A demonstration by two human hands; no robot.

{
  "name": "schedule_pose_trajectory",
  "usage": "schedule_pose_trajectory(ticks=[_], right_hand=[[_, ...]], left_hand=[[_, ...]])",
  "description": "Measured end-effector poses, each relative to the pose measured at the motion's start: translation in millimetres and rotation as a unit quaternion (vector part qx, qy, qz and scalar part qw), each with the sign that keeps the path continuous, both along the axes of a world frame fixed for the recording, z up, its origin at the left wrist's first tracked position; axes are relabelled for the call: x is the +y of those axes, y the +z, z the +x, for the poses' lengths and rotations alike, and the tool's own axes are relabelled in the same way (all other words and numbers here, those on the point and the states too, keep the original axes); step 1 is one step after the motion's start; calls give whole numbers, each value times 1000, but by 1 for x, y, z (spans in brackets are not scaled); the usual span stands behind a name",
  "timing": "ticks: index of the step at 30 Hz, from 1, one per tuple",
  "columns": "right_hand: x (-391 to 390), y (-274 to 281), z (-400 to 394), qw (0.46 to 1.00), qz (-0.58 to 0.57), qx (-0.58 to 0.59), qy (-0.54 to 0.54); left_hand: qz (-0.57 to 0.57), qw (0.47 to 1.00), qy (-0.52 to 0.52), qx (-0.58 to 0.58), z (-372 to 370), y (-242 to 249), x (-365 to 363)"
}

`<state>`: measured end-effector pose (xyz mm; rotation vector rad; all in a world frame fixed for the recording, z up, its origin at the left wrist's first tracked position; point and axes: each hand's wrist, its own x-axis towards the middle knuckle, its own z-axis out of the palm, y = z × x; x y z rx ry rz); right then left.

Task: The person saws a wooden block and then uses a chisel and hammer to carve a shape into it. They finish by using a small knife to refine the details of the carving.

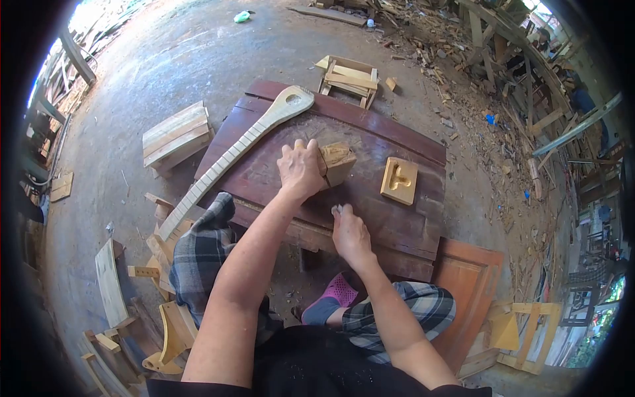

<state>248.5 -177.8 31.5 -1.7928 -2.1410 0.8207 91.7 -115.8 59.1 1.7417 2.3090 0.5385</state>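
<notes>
On the dark red wooden table, my left hand is wrapped round the left side of a wooden block with a rough top. My right hand is closed in a pinch near the table's front edge, below the block. A small greyish thing shows at its fingertips, too small to name. To the right of the block lies a pale wooden piece with a carved hollow. A long pale neck-shaped piece with crosswise lines and a rounded head lies slanting across the table's left side.
A small wooden stool stands behind the table, and a low bench to its left. Cut wood parts lie at the lower left. A brown panel and pale frame are at the lower right. Scrap wood covers the right floor.
</notes>
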Motion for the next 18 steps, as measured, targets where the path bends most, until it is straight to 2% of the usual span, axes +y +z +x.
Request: schedule_pose_trajectory(ticks=[6,9,13,16,18], right_hand=[[54,-11,-36,998,36,-38,29],[29,-3,-16,999,21,4,32],[-7,3,5,999,-37,-36,-5],[22,-5,-14,1000,-23,0,-4],[48,-8,-34,999,-4,-34,19]], left_hand=[[14,1000,12,9,-3,-5,2],[-16,1000,21,-3,4,10,-1],[-22,1000,-4,-7,0,8,2],[-6,1000,-23,0,-4,-1,3],[7,1000,-18,11,-5,-4,1]])
